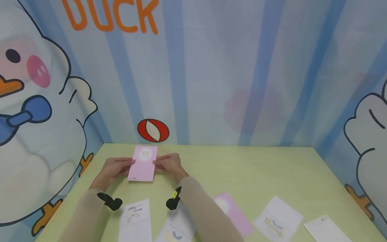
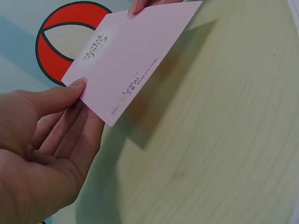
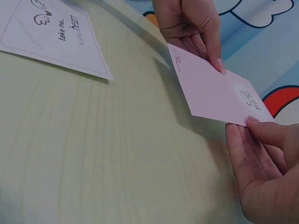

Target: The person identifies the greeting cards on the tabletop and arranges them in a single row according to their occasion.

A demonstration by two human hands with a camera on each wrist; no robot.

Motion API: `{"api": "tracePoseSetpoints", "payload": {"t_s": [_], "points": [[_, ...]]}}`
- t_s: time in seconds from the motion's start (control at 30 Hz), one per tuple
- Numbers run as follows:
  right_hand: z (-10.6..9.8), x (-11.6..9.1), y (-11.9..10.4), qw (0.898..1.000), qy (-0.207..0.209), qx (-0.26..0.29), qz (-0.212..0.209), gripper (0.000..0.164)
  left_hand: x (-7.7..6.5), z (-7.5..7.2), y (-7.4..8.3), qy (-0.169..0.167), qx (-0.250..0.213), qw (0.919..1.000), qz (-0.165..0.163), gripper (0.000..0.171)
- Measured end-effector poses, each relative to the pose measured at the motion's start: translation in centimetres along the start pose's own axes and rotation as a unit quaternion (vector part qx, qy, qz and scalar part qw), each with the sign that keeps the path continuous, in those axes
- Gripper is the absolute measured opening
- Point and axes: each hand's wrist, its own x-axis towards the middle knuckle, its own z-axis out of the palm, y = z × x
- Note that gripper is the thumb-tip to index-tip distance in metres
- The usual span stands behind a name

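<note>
A pink card (image 1: 142, 168) with a pale round emblem and small print is held above the far left of the table. My left hand (image 1: 113, 169) pinches its left edge, thumb on top and fingers beneath. On the opposite edge, my right hand (image 1: 171, 165) pinches it the same way. In the left wrist view the card (image 2: 131, 56) is tilted and casts a shadow on the tabletop, with the left hand (image 2: 46, 149) at its near side. The right wrist view shows both thumbs on the card (image 3: 210, 88), the right hand (image 3: 268, 163) nearest.
On the pale wood-grain table (image 1: 242, 168), a white card (image 1: 136, 218) with printed words lies nearest the hands. Along the front are another white card (image 1: 178, 225), a pink card (image 1: 234, 215) and more white cards (image 1: 278, 218). A duck-printed backdrop (image 1: 205, 67) stands behind.
</note>
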Motion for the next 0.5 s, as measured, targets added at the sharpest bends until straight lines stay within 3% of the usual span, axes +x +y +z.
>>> {"api": "tracePoseSetpoints", "payload": {"t_s": [0.13, 0.33, 0.5], "points": [[0.4, 0.5, 0.6, 0.999, 0.029, -0.022, 0.016, 0.014, 0.8, 0.3, -0.5, 0.008, 0.016, 0.9997, -0.019, 0.061], [1.0, 1.2, -0.1, 0.996, 0.056, -0.072, -0.01, 0.012, 1.8, 0.6, -0.4, 0.03, 0.036, 0.9989, -0.01, 0.056], [1.5, 1.7, -0.2, 0.991, 0.067, -0.113, 0.005, 0.01, 2.1, 0.5, -0.3, 0.048, 0.052, 0.997, -0.031, 0.052]]}}
